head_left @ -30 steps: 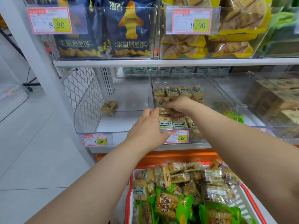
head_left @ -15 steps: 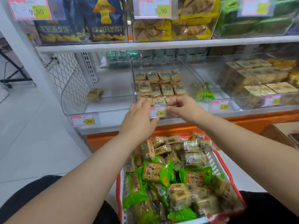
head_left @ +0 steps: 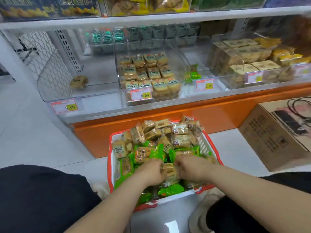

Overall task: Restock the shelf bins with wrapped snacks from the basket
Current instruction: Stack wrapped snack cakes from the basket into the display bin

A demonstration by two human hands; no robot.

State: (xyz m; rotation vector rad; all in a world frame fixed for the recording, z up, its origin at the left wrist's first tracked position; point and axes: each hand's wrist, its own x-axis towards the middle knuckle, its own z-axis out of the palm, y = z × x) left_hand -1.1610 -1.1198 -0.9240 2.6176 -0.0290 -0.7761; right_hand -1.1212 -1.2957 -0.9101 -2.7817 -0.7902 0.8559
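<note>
While the clear plastic middle bin (head_left: 151,78) stood part-filled, both hands, left hand (head_left: 151,172) and right hand (head_left: 190,167), grasped tan wrapped snacks (head_left: 170,171) in the heaped red-rimmed white basket (head_left: 204,145).

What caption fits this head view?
Both hands, left and right, dig into the snack basket below the shelf bins.

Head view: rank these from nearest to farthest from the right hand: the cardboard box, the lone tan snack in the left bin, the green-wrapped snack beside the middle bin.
From the right hand:
1. Cardboard box, on the floor to the right.
2. Green-wrapped snack, on the shelf straight ahead.
3. Lone tan snack, far left bin.
</note>
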